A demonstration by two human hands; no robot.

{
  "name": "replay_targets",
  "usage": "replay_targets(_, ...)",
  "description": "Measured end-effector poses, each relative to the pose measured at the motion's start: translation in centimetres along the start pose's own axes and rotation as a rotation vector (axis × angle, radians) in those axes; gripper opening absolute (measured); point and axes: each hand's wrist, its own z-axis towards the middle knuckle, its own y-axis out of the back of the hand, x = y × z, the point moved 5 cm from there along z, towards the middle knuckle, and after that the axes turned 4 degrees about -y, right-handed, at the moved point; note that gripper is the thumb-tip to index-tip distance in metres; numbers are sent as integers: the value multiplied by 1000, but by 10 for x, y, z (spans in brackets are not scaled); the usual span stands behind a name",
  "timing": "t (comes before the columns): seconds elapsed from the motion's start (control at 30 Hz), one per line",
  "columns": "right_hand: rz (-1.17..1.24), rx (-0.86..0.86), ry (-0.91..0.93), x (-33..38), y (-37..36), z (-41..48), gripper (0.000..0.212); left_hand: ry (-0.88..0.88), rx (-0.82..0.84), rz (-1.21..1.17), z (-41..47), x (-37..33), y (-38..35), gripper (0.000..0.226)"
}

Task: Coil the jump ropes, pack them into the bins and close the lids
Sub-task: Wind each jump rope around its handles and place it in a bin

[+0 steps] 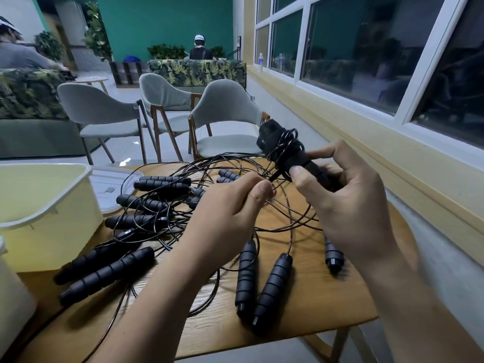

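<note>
Right hand [348, 205] fingers clamped round cord-wrapped handle pair [281, 146], raised at 1 o'clock. Left hand [230, 213] fingers pinch its loose cord [274, 178] at bundle's 7 o'clock. Other ropes [157, 184] tangled on worktop [301, 318].

Over the tabletop [314, 310], two bare forearms run from its near edge to a left hand [230, 205] and a right hand [348, 203], both slim-fingered, with short, plain, trimmed nails.

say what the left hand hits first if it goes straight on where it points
Likely the right hand, gripping the wrapped handles, just beyond the cord the left hand pinches; depth unclear.
</note>
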Motion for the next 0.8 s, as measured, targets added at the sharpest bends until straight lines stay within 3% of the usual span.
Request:
replay_targets(0.47,-502,56,6,3,-13,-5,29,-124,-14,284,2,-5,10,44)
replay_targets(0.67,-709,365,-121,3,-18,-8,30,-144,-22,223,1,-6,12,49)
replay_targets(0.8,-547,727,-200,1,-25,-15,31,-159,-57,210,2,-12,10,49)
